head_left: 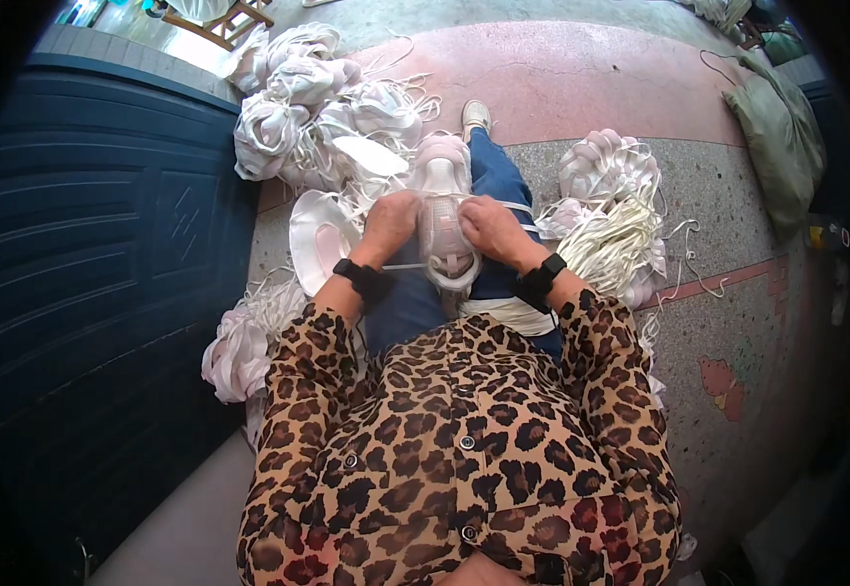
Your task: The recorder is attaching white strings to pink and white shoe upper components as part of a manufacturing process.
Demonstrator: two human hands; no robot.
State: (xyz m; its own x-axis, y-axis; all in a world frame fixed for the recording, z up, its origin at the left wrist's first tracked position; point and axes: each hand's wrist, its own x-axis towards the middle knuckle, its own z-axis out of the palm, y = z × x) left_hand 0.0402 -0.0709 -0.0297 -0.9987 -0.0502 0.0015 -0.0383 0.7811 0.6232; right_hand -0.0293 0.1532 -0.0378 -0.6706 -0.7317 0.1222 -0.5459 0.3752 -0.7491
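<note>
Near the middle of the frame, working on a pale shoe (pixel 452 230) laid over the jeans (pixel 498 171), toe toward the top edge, heel opening toward the bottom. Got the left hand (pixel 392 227) right at its left side and the right hand (pixel 493 232) right at its right, both with fingers curled nearly closed, pinching a white lace (pixel 439 196) strung across between them. Can't really make out the exact fingertip hold, kinda blurry on the left. Wearing a black band on each wrist, plus a leopard-print shirt (pixel 425 410) filling the bottom of the frame.

Just left of center, a white piece (pixel 326 238) with a pink patch inside. Upper left, a big heap (pixel 313 117) of white and pale pink uppers, laces trailing everywhere. Right of center, a smaller pile (pixel 606 166) with a thick lace bundle (pixel 609 239) up against it. Upper right, a baggy grayish-green sack (pixel 782 146). Far left, dark blue panels (pixel 83 244).
</note>
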